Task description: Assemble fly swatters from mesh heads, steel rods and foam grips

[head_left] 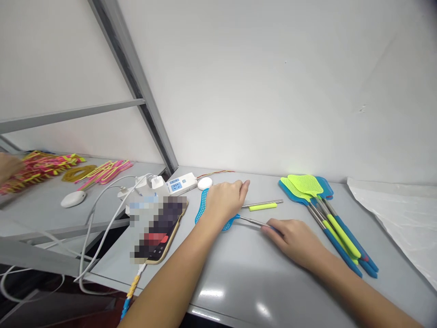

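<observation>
A blue fly swatter lies flat on the grey table, its perforated head partly covered by my left hand. That hand is closed, knuckles up, and its fingertips are hidden, so what it grips does not show. My right hand is closed around the far end of the swatter's thin metal rod. Just behind the rod lie a lime-green grip and loose metal rods. To the right rests a pile of lime-green and blue fly swatters with their handles toward me.
A phone with a cable lies left of my left arm. Behind it are a power strip and a white round object. White sheeting covers the right side. Across the frame post, another person's hand is near pink-yellow bundles.
</observation>
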Demonstrator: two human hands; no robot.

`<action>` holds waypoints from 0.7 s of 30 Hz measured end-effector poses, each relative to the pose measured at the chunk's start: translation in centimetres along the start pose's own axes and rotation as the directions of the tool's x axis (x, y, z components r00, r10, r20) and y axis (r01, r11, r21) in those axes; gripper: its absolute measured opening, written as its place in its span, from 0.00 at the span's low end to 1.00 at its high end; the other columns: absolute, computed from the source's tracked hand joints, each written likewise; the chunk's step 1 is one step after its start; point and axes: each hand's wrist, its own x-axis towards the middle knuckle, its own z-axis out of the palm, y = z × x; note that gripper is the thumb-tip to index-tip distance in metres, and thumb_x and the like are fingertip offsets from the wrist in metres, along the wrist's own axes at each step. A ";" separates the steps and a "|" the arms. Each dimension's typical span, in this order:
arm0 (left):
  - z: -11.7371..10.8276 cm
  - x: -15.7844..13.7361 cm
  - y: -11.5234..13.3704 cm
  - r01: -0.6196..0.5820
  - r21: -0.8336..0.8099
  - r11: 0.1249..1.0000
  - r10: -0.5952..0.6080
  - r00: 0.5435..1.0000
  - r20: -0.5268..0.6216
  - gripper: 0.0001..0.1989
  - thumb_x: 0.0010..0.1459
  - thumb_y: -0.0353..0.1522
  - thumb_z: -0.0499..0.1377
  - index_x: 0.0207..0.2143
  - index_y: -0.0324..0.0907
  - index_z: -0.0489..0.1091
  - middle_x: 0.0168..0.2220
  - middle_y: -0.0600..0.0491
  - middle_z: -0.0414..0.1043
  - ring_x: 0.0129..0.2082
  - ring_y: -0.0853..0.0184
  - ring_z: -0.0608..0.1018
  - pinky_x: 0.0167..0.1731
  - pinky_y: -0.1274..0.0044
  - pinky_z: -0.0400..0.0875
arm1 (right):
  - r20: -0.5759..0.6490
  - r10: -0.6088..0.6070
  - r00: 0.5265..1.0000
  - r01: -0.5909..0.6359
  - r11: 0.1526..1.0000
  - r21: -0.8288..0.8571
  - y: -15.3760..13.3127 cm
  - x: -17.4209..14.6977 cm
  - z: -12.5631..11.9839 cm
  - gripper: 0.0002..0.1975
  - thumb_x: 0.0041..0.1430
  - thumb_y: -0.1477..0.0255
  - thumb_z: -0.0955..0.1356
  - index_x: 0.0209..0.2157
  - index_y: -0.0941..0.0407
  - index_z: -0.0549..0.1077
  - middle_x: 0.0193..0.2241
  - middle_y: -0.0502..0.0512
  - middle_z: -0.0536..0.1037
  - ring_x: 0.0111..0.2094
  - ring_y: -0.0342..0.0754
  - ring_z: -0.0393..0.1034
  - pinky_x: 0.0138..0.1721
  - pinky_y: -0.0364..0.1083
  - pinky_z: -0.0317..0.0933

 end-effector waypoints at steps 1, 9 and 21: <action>0.0 0.0 0.1 -0.002 -0.004 1.000 0.002 1.000 0.007 0.34 0.65 0.48 0.32 0.31 0.43 0.74 0.24 0.47 0.74 0.26 0.60 0.76 0.26 0.74 0.56 | -0.014 -0.014 1.000 0.013 0.999 -0.045 0.0 -0.1 -0.2 0.20 0.68 0.58 0.55 0.29 0.53 0.68 0.24 0.49 0.76 0.26 0.47 0.70 0.27 0.44 0.46; 0.5 -0.1 0.4 0.025 -0.108 0.994 -0.020 0.999 0.046 0.36 0.64 0.50 0.32 0.27 0.44 0.73 0.23 0.48 0.73 0.25 0.60 0.75 0.25 0.74 0.54 | -0.271 -0.225 0.936 0.130 0.936 -0.327 0.1 -0.6 -1.0 0.14 0.67 0.63 0.59 0.35 0.53 0.73 0.20 0.48 0.71 0.21 0.44 0.65 0.26 0.46 0.41; 0.7 -0.1 1.1 0.022 -0.212 0.977 -0.018 1.000 0.019 0.31 0.65 0.49 0.35 0.27 0.44 0.71 0.22 0.50 0.72 0.26 0.61 0.73 0.32 0.72 0.58 | -0.162 -0.132 0.978 0.103 0.979 -0.174 -0.3 -0.5 -1.1 0.16 0.67 0.63 0.58 0.39 0.52 0.74 0.26 0.53 0.76 0.26 0.46 0.70 0.26 0.45 0.47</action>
